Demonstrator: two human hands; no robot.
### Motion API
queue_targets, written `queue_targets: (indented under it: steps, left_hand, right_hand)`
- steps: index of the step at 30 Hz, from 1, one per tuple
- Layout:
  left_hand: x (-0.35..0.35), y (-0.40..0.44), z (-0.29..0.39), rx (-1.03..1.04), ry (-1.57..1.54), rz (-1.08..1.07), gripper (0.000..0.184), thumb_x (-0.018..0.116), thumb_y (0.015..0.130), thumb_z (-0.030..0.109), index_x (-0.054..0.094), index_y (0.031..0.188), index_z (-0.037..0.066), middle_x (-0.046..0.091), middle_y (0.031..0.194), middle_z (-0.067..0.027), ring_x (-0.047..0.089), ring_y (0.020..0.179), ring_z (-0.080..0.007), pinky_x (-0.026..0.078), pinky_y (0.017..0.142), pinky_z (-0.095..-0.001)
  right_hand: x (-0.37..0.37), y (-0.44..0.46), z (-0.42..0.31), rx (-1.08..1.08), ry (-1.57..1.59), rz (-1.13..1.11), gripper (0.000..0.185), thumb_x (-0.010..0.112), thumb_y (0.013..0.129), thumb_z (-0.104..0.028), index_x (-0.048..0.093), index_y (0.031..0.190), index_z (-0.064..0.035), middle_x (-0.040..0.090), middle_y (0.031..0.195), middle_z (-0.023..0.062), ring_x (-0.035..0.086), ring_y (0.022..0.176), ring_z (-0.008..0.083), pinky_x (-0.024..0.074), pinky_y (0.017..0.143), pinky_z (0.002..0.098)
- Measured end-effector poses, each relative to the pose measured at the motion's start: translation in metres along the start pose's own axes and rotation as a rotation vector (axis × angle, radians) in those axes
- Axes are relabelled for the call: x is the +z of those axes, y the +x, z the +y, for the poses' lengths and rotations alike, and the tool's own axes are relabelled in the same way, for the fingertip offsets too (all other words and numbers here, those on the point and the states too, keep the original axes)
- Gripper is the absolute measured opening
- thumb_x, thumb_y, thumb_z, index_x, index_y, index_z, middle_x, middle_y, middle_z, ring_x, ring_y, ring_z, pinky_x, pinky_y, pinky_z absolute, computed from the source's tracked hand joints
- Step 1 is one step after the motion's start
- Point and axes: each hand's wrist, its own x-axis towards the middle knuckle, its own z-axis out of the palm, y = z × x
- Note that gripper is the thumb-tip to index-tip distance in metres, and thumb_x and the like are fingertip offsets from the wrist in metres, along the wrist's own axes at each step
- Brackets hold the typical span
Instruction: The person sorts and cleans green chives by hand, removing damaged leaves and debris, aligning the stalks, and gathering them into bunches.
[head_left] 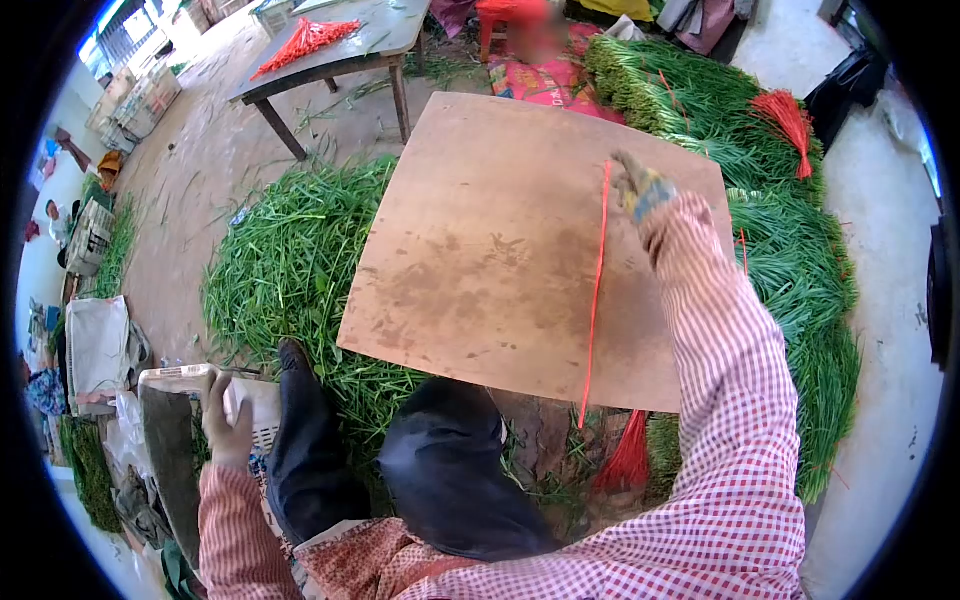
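My right hand (640, 187), in a stained glove, is over the far right part of a brown board (480, 230). Its fingers are beside the upper end of a thin red strip (599, 290), which lies down the board and hangs past the near edge. Whether the fingers touch the strip is hard to tell. Off the board at the lower left, my left hand (228, 418) wears a pale glove, its fingers apart and nothing in them. It is next to the rim of a white crate (185, 374).
Loose green stalks (300, 260) are heaped left of the board. Bundled greens (800, 320) are stacked along the right. Red strips (625, 455) hang below the board's near edge. A table (350, 45) with more red strips (305, 46) stands at the back.
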Motion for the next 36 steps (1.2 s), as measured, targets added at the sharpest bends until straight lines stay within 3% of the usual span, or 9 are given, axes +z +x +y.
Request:
queue_targets:
  steps: [2, 5, 8, 10, 15, 17, 21, 31, 36]
  left_hand:
    - [-0.012, -0.073, -0.035, -0.155, 0.028, 0.059, 0.052, 0.063, 0.071, -0.006, 0.051, 0.121, 0.000, 0.044, 0.136, -0.0162, 0.046, 0.122, -0.0280, 0.037, 0.103, -0.0347]
    - [-0.057, -0.165, -0.109, -0.379, 0.048, 0.152, 0.049, 0.063, 0.070, -0.007, 0.053, 0.117, 0.000, 0.043, 0.136, -0.0156, 0.050, 0.116, -0.0273, 0.038, 0.101, -0.0353]
    - [-0.120, -0.284, -0.111, -0.514, 0.177, 0.086, 0.071, 0.074, 0.066, 0.003, 0.044, 0.130, -0.001, 0.041, 0.136, -0.0175, 0.040, 0.127, -0.0302, 0.032, 0.108, -0.0383]
    - [-0.145, -0.265, 0.017, -0.835, 0.201, -0.107, 0.083, 0.079, 0.070, 0.019, 0.034, 0.137, -0.001, 0.038, 0.139, -0.0209, 0.038, 0.129, -0.0318, 0.031, 0.109, -0.0381]
    - [-0.072, -0.305, 0.014, -0.881, 0.217, -0.200, 0.081, 0.074, 0.069, 0.033, 0.037, 0.137, 0.008, 0.048, 0.131, -0.0217, 0.046, 0.122, -0.0364, 0.039, 0.100, -0.0435]
    - [-0.075, -0.321, 0.030, -0.987, 0.298, -0.161, 0.077, 0.069, 0.071, 0.036, 0.037, 0.136, 0.009, 0.050, 0.130, -0.0191, 0.046, 0.123, -0.0333, 0.031, 0.103, -0.0490]
    - [-0.098, -0.368, 0.032, -1.080, 0.288, -0.217, 0.073, 0.071, 0.069, 0.035, 0.041, 0.130, 0.009, 0.054, 0.121, -0.0167, 0.049, 0.117, -0.0332, 0.032, 0.100, -0.0495]
    - [-0.136, -0.403, 0.033, -0.925, 0.033, 0.112, 0.046, 0.073, 0.075, 0.031, 0.058, 0.110, 0.004, 0.063, 0.093, -0.0180, 0.063, 0.086, -0.0330, 0.050, 0.076, -0.0404]
    - [-0.118, -0.408, 0.020, -1.011, 0.268, -0.040, 0.041, 0.075, 0.070, 0.033, 0.058, 0.098, 0.007, 0.062, 0.085, -0.0142, 0.062, 0.080, -0.0332, 0.050, 0.071, -0.0422]
  right_hand:
    - [0.007, -0.044, -0.002, -0.276, 0.435, 0.020, 0.059, 0.061, 0.085, -0.030, 0.041, 0.133, -0.0018, 0.056, 0.121, 0.0182, 0.057, 0.108, 0.0305, 0.0464, 0.093, 0.0404]
    - [0.030, -0.157, -0.128, -0.366, -0.565, -0.093, 0.070, 0.055, 0.087, -0.039, 0.030, 0.142, -0.0044, 0.031, 0.145, 0.0215, 0.033, 0.133, 0.0344, 0.0281, 0.109, 0.0445]
    - [0.076, -0.165, -0.175, -0.299, -0.739, -0.178, 0.078, 0.057, 0.084, -0.044, 0.027, 0.144, -0.0046, 0.024, 0.150, 0.0193, 0.023, 0.139, 0.0332, 0.0194, 0.114, 0.0417]
    - [0.085, -0.159, -0.184, -0.347, -0.657, -0.250, 0.080, 0.062, 0.082, -0.041, 0.026, 0.144, -0.0039, 0.020, 0.151, 0.0196, 0.019, 0.140, 0.0314, 0.0165, 0.116, 0.0371]
    - [0.007, -0.112, -0.181, -0.248, -1.116, -0.275, 0.073, 0.067, 0.078, -0.034, 0.038, 0.138, -0.0031, 0.037, 0.139, 0.0251, 0.037, 0.129, 0.0401, 0.0302, 0.110, 0.0409]
    - [0.016, -0.065, -0.157, -0.954, -0.716, 0.016, 0.062, 0.065, 0.081, -0.033, 0.045, 0.131, -0.0019, 0.045, 0.133, 0.0221, 0.043, 0.123, 0.0403, 0.0352, 0.106, 0.0425]
    - [0.120, -0.161, -0.310, -1.221, -0.250, -0.237, 0.048, 0.069, 0.080, -0.021, 0.054, 0.121, -0.0017, 0.046, 0.131, 0.0191, 0.046, 0.121, 0.0334, 0.0403, 0.101, 0.0403]
    - [0.355, -0.265, -0.453, -0.967, -0.005, -0.943, 0.034, 0.065, 0.081, -0.016, 0.059, 0.113, -0.0049, 0.058, 0.115, 0.0151, 0.059, 0.104, 0.0298, 0.0485, 0.087, 0.0378]
    - [0.420, -0.285, -0.517, -1.581, -0.217, -0.837, 0.031, 0.066, 0.082, -0.016, 0.061, 0.111, -0.0075, 0.061, 0.111, 0.0166, 0.056, 0.108, 0.0332, 0.0452, 0.094, 0.0419]
